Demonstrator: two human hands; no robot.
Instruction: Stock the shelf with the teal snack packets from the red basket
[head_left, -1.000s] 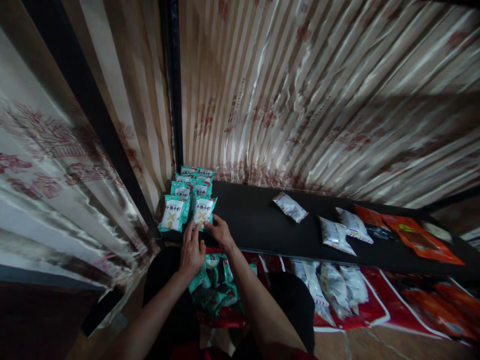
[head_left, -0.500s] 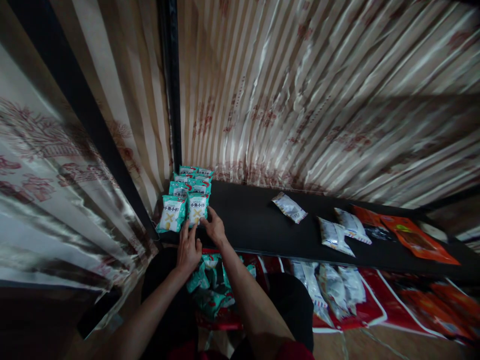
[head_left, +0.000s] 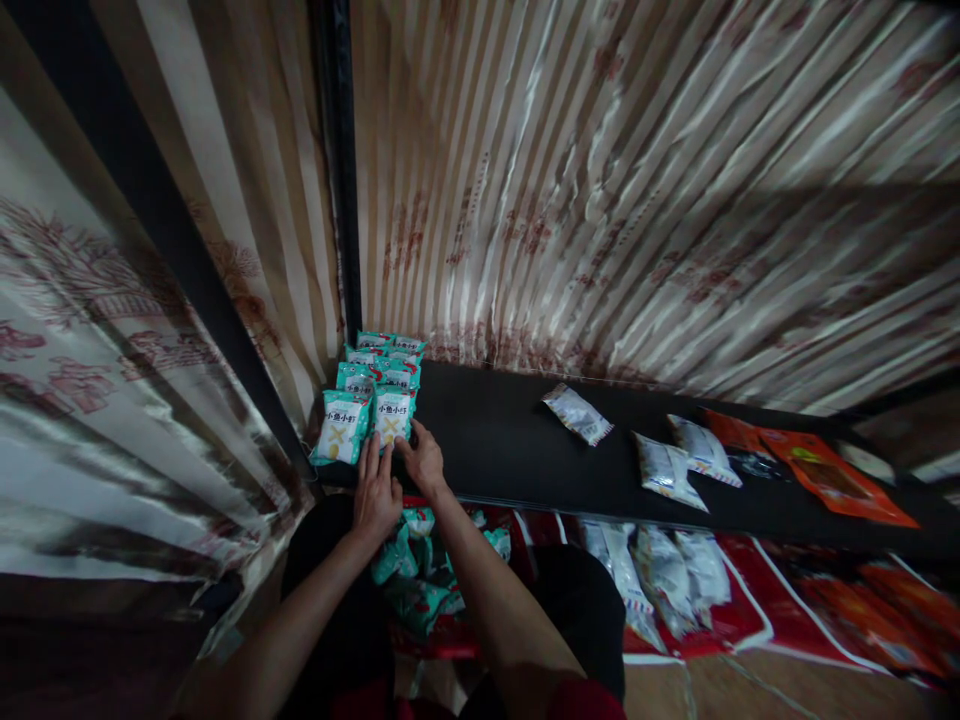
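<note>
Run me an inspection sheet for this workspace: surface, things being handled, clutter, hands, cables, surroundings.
Surface: long black shelf, bearing packets.
Things handled: green packets in two columns at the shelf's left end; the front right packet is being touched.
Clutter: three white packets lie at angles; orange packets lie farther right.
Hands: left hand has fingers at that packet's lower edge; right hand is at its lower right.
Cables: nothing clearly seen.
Surroundings: patterned curtains behind and left; more packets below the shelf.
</note>
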